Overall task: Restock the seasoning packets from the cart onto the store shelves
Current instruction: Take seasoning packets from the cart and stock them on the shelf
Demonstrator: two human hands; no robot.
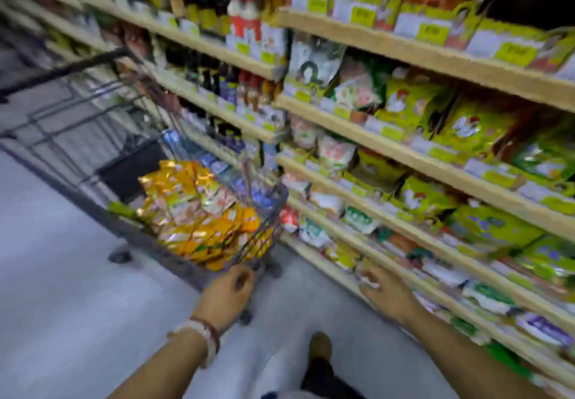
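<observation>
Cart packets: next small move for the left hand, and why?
Probably reach the left hand forward into the cart and grip one of the yellow seasoning packets. It hovers at the cart's near end holding nothing clear, and the right hand is at the lower shelf.

Cart [267, 233] ahead of left hand [227, 292]: dark wire metal. Packets [199, 212] in it: glossy foil-like plastic, orange and gold. Shelves [404, 156] by right hand [385, 296]: pale, matt, wood-look edges. Floor [62, 274] below: smooth, light sheen.
</observation>
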